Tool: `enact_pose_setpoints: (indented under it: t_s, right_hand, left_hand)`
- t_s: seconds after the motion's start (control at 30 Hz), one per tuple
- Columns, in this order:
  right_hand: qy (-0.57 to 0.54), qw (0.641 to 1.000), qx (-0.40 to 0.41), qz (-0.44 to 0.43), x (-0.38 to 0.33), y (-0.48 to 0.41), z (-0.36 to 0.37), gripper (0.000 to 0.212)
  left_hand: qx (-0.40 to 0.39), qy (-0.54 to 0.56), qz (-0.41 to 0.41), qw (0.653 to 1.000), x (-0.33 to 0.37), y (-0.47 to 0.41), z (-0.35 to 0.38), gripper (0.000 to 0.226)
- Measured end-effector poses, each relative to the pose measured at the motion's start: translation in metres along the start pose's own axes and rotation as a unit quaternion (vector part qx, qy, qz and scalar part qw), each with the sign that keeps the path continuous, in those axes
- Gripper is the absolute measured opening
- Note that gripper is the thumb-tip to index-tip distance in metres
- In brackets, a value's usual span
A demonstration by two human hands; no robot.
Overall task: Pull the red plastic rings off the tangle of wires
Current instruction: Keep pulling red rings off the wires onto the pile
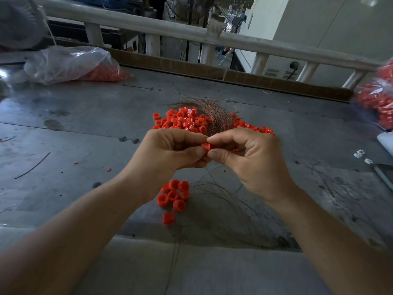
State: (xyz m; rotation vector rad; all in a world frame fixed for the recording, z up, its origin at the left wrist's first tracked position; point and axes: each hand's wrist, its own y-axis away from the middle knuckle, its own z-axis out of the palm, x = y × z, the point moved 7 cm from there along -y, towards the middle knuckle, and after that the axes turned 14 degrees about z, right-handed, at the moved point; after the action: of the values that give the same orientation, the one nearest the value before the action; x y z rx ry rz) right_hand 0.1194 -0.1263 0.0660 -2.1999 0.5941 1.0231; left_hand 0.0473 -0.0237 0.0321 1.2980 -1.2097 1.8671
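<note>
My left hand (170, 149) and my right hand (251, 158) meet above the grey metal table (85, 124), both pinching one red plastic ring (206, 146) between thumbs and forefingers. Thin wires (214, 188) trail down from the hands toward me. Behind the hands lies a pile of red rings (182, 122) mixed into a coppery tangle of wires (217, 112). Below my left wrist, a small cluster of red rings (174, 195) rests on the table among loose wire loops. My fingers hide part of the held ring.
A clear plastic bag (70, 62) with red rings lies at the back left, and another bag of red rings (376, 101) at the right edge. Cardboard strip (234, 76) and a white railing (170, 28) border the far side. Small white parts (359, 154) sit at right.
</note>
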Motion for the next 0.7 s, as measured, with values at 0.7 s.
enact_pose_setpoints:
  t_s: [0.7]
  right_hand:
    - [-0.027, 1.0, 0.001, -0.012, -0.0045, 0.0024, -0.0027, 0.02]
  left_hand:
    - [-0.02, 0.035, -0.012, 0.999, 0.0004, 0.0033, 0.0033, 0.018]
